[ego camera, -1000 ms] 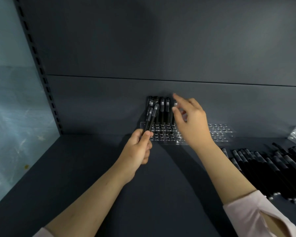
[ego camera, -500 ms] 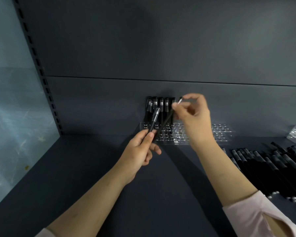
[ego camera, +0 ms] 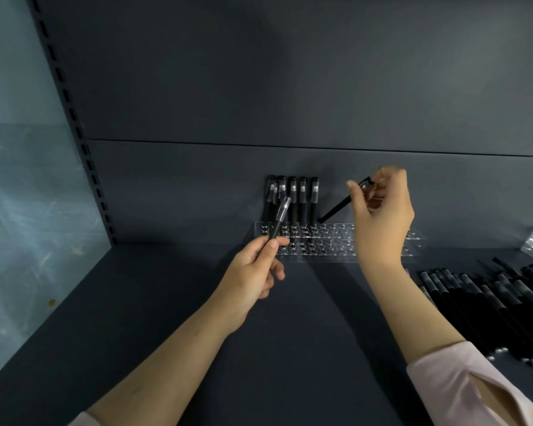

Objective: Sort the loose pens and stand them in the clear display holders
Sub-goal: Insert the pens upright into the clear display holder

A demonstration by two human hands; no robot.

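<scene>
**Pen placement at clear holder: handling and obstructions**

Right hand (ego camera: 382, 216) pinches a tilted pen (ego camera: 336, 209) near its cap end, thumb and fingertips clamped on the barrel. The pen's lower tip sits at the back row of the clear holder (ego camera: 326, 245), just right of the standing pens (ego camera: 293, 201). Left hand (ego camera: 253, 272) grips a second pen (ego camera: 279, 219) low on its barrel with thumb and forefinger closed on it. That pen is cap up and crosses in front of the standing row.

Assessment: the pens appear light, stiff and smooth, so they are liable to twist in a loose pinch. A hold on the upper barrel suits steering the tip. The holder looks light and may slide if pushed, and its clear holes are hard to read.

Obstructions: the standing pens crowd the target hole on its left, and the back panel (ego camera: 197, 186) is directly behind. Loose pens (ego camera: 490, 296) lie on the shelf (ego camera: 136, 302) to the right, near the holder's end.
</scene>
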